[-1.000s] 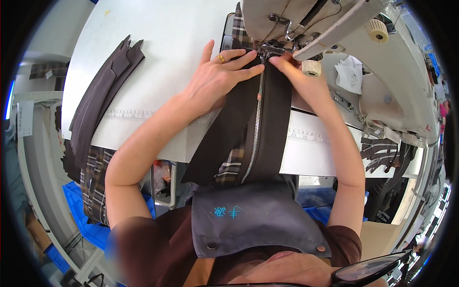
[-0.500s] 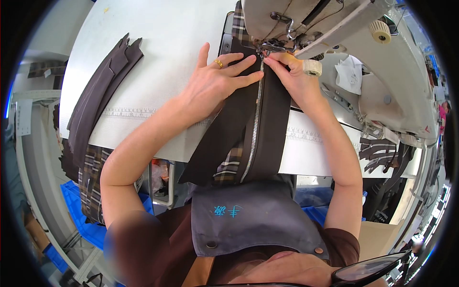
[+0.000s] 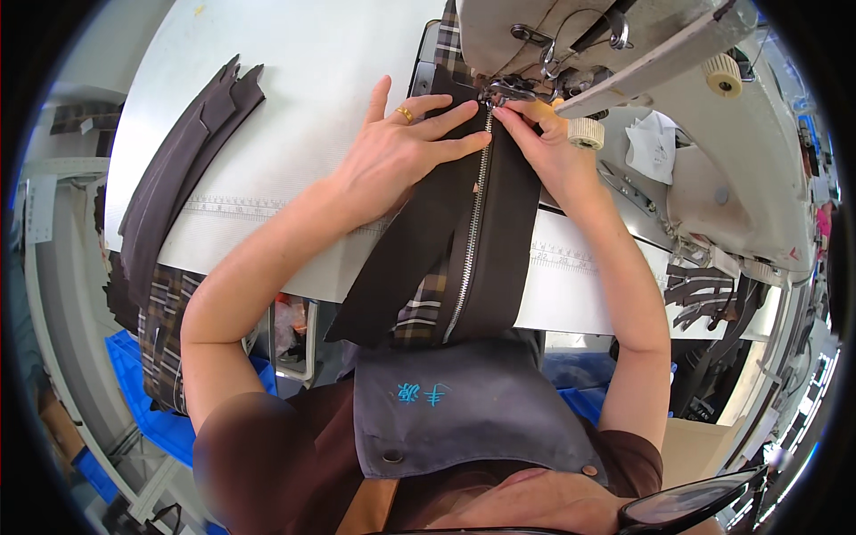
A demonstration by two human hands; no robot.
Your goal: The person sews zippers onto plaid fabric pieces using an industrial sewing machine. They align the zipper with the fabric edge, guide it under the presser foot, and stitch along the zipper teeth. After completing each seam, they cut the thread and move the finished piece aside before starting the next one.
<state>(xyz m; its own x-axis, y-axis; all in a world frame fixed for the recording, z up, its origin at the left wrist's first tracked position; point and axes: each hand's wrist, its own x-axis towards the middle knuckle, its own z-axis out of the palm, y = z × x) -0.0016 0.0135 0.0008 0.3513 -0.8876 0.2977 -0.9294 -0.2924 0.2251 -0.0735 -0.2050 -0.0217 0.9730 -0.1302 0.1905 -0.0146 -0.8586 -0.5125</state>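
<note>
Dark brown fabric panels (image 3: 504,259) with a silver metal zipper (image 3: 474,214) lie under the sewing machine's presser foot (image 3: 499,91), over plaid cloth (image 3: 419,312). My left hand (image 3: 397,156) rests on the fabric left of the zipper, fingers spread, a gold ring on one. My right hand (image 3: 557,160) pinches at the zipper's top end just below the presser foot; some of its fingertips are hidden by machine parts.
Stacked dark fabric strips (image 3: 178,169) lie on the white table (image 3: 250,143) at left, over plaid pieces (image 3: 160,330). Loose zippers (image 3: 700,294) sit at right, near a crumpled white paper (image 3: 651,147). Blue bins (image 3: 134,383) stand below, and the machine arm (image 3: 713,178) fills the upper right.
My right hand has shifted left to the top of the zipper, its thumb and finger closing there. My left fingers have slid slightly toward me on the fabric.
</note>
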